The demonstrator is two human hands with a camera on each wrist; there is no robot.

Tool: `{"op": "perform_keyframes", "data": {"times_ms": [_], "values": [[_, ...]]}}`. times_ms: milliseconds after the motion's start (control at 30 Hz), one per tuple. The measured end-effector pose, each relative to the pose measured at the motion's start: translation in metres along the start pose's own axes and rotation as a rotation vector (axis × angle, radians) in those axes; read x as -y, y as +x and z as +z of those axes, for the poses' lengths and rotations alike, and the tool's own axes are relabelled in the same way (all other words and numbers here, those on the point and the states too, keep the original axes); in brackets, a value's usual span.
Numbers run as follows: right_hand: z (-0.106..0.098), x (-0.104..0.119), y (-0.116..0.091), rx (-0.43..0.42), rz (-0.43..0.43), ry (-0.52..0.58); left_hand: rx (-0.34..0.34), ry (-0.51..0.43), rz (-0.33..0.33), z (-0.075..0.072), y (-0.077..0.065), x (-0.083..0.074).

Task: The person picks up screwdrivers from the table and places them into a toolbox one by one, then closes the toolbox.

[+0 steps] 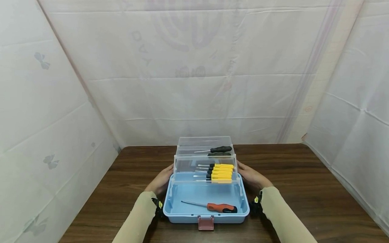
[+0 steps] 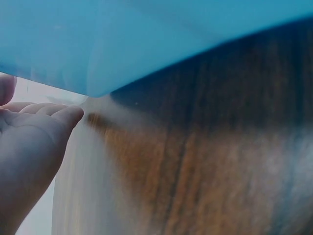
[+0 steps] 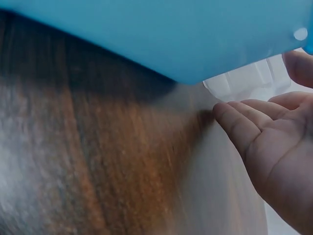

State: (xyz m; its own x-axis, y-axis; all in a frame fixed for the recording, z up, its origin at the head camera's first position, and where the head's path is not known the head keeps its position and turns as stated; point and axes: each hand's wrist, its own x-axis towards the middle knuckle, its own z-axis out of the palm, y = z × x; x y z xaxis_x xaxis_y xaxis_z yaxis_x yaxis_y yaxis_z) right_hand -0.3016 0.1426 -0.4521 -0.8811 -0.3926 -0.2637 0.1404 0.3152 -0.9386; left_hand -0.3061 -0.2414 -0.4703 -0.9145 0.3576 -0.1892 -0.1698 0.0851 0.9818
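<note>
A light blue toolbox (image 1: 194,197) stands with its clear trays raised at the back. An orange and black screwdriver (image 1: 220,207) lies in its blue base. Several yellow-handled screwdrivers (image 1: 222,171) lie in the lower clear tray (image 1: 185,165), and black-handled ones (image 1: 221,149) in the upper clear tray (image 1: 188,141). My left hand (image 1: 161,180) is at the box's left rear side, fingers fairly straight in the left wrist view; my right hand (image 1: 253,177) mirrors it on the right. The head view hides both sets of fingertips partly behind the trays, so firm contact is unclear.
A pink latch (image 1: 206,223) hangs at the box's front. Brown wooden table (image 1: 139,162) surface extends on both sides. White patterned sheets (image 1: 194,101) hang behind the table and along its left and right.
</note>
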Motion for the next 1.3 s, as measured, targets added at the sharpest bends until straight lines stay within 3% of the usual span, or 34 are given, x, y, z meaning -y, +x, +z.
{"op": "perform_keyframes", "data": {"times_ms": [1300], "values": [[0.003,0.005,0.0001,-0.055,-0.027,0.004,0.016,0.032,0.026,-0.0016,0.0014,-0.0024]]}}
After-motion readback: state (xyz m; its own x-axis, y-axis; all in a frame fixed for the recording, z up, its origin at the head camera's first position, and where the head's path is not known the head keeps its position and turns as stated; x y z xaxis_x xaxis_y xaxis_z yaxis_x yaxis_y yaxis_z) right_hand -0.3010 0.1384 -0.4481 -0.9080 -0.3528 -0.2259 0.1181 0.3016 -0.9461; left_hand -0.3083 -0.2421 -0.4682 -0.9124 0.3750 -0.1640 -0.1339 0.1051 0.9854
